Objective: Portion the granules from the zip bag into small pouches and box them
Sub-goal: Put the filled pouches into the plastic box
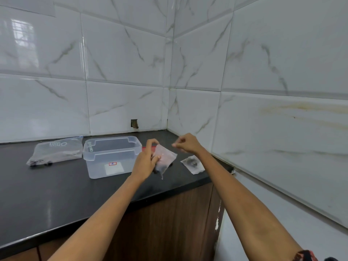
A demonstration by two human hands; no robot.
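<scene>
Left hand grips a small pouch; granules seemingly inside.

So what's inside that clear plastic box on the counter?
Through the clear box a zipper-like metal piece shows near the back left corner, and a white label on the front wall. No pouches show inside. The left hand covers its right end.

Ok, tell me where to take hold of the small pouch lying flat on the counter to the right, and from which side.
Pinch the small pouch at its near right corner, coming from above with the right hand. It lies flat on the black counter with its dark granules clumped mid-pouch, so the empty edge film should lift most easily, probably without squeezing the contents.
</scene>
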